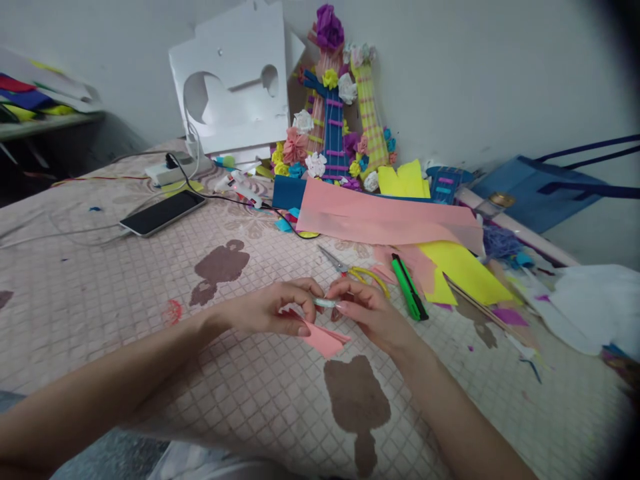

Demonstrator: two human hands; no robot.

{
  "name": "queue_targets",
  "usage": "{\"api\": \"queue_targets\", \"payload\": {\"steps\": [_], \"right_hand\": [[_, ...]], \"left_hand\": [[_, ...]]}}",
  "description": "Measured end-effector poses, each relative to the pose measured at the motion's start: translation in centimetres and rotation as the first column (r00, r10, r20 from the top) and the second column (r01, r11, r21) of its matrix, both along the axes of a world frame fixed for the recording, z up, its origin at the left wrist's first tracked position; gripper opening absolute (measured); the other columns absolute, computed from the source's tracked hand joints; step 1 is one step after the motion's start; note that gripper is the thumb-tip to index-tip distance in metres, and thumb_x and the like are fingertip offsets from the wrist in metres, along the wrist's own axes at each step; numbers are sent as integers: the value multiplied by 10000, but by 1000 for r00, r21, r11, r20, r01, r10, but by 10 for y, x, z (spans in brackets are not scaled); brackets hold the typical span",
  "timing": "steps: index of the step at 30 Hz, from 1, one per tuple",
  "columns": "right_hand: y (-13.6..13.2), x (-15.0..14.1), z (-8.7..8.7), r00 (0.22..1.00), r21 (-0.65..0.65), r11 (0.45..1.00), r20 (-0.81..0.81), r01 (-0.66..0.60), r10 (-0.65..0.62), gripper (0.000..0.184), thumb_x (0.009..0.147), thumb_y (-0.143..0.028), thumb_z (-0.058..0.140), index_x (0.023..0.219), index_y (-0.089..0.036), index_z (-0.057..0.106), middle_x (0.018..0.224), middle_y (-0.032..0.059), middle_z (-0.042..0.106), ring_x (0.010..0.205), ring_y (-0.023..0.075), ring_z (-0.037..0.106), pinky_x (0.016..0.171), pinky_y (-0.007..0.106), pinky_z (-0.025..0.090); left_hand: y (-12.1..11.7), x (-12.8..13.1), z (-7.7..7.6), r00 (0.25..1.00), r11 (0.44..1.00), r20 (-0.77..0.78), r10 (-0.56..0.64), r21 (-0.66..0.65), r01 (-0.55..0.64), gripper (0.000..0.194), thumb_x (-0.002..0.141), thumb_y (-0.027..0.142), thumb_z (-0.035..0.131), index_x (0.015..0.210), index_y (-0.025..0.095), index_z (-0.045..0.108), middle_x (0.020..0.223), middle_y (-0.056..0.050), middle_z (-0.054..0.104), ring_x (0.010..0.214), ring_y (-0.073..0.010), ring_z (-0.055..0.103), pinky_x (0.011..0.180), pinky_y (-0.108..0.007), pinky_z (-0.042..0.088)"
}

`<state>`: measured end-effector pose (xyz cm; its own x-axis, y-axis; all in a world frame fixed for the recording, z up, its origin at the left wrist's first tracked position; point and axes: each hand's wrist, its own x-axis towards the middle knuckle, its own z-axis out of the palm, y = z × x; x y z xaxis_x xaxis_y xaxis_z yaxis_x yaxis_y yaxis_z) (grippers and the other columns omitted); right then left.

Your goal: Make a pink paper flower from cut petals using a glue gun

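Above the patterned tablecloth, my left hand [287, 308] is closed, its thumb and fingers pinching a piece of folded pink paper [326, 341]. My right hand [367, 310] meets it from the right, fingers closed on one end of a short, pale, rod-like thing [325, 303]. The rod's other end reaches the fingertips of my left hand; its exact kind does not show. Just beyond my right hand lie scissors [367, 275] with yellow handles, partly hidden by it. A green utility knife [410, 288] rests to their right.
Pink [385, 217] and yellow sheets [467, 270] spread across the back right. A phone [163, 213] on a cable and a glue gun [243, 189] lie at the back left. Flower-trimmed paper guitars [335, 127] and a white foam board [235, 80] lean against the wall.
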<state>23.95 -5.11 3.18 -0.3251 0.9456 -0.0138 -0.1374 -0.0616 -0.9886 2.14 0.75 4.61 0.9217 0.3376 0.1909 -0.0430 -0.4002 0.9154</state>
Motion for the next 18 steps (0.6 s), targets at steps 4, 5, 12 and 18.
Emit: {"api": "queue_targets", "payload": {"steps": [4, 5, 12, 18], "right_hand": [[-1, -3, -1, 1000, -32, 999, -7, 25, -25, 171, 734, -257, 699, 896, -221, 656, 897, 4, 582, 775, 111, 556, 695, 252, 489], [-2, -5, -1, 999, -35, 999, -6, 32, -32, 175, 728, -257, 701, 892, -220, 653, 904, 5, 579, 780, 113, 555, 695, 255, 493], [-6, -11, 0, 990, -17, 994, 97, 104, -102, 171, 703, -243, 709, 845, -217, 617, 862, -8, 541, 750, 105, 512, 657, 232, 463], [-5, -9, 6, 997, -32, 998, 56, 49, -48, 160, 739, -301, 689, 867, -214, 646, 936, 19, 541, 823, 132, 536, 682, 259, 500]], "left_hand": [[1, 1, -2, 1000, 999, 19, 5, -33, -4, 72, 791, 184, 649, 787, 140, 592, 1047, -63, 516, 939, -144, 525, 826, -248, 442], [1, 1, -3, 1000, 999, 25, 8, -39, -7, 74, 789, 189, 652, 787, 141, 595, 1042, -62, 516, 936, -144, 524, 821, -246, 444], [-1, 2, -7, 999, 1000, 30, 10, -21, -9, 86, 785, 208, 662, 778, 141, 608, 1007, -64, 518, 916, -146, 519, 783, -240, 451], [2, 1, -5, 999, 999, 43, -1, -41, 3, 67, 783, 185, 659, 776, 139, 611, 1014, -71, 532, 938, -156, 533, 803, -253, 449]]}}
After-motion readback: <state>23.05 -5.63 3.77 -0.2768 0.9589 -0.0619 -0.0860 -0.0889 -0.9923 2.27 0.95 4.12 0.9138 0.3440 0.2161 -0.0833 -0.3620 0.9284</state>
